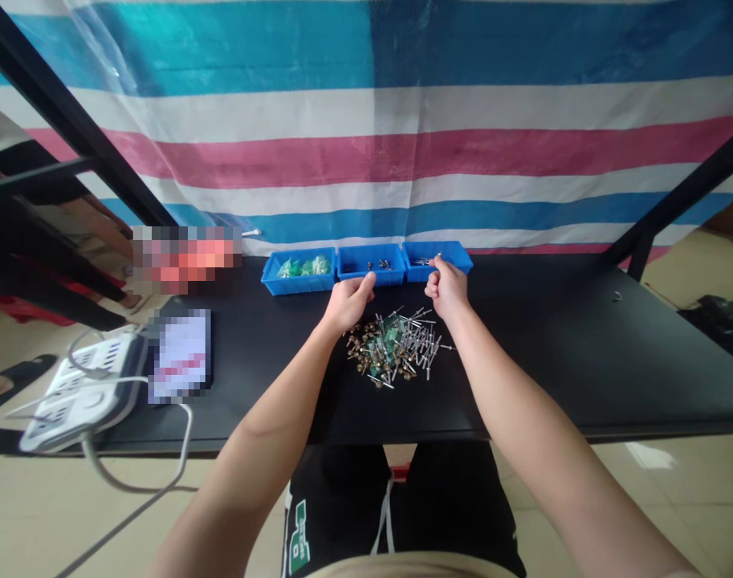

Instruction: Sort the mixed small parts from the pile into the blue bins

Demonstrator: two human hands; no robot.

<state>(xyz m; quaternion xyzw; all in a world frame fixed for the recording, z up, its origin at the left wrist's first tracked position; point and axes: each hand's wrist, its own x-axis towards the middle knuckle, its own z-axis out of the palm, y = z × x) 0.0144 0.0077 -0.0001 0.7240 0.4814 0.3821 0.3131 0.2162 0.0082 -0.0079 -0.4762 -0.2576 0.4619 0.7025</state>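
Observation:
A mixed pile of small hardware (pixel 396 347) lies on the black table (pixel 583 353): silver rivets, brass-coloured screws and green plastic plugs. Behind it stand three blue bins in a row. The left bin (pixel 298 271) holds green plugs, the middle bin (pixel 372 263) a few dark screws, the right bin (pixel 437 258) a few silver rivets. My left hand (pixel 349 300) is curled at the front edge of the middle bin; what it holds is hidden. My right hand (pixel 445 287) is pinched at the front edge of the right bin, with a small silver piece at its fingertips.
A white power strip (pixel 80 392) with a trailing cable sits at the table's left end beside a blurred-out flat object (pixel 179 355). Another blurred item (pixel 185 258) lies at the back left. Black frame bars (pixel 71 120) slant on both sides. A striped tarpaulin (pixel 402 120) hangs behind.

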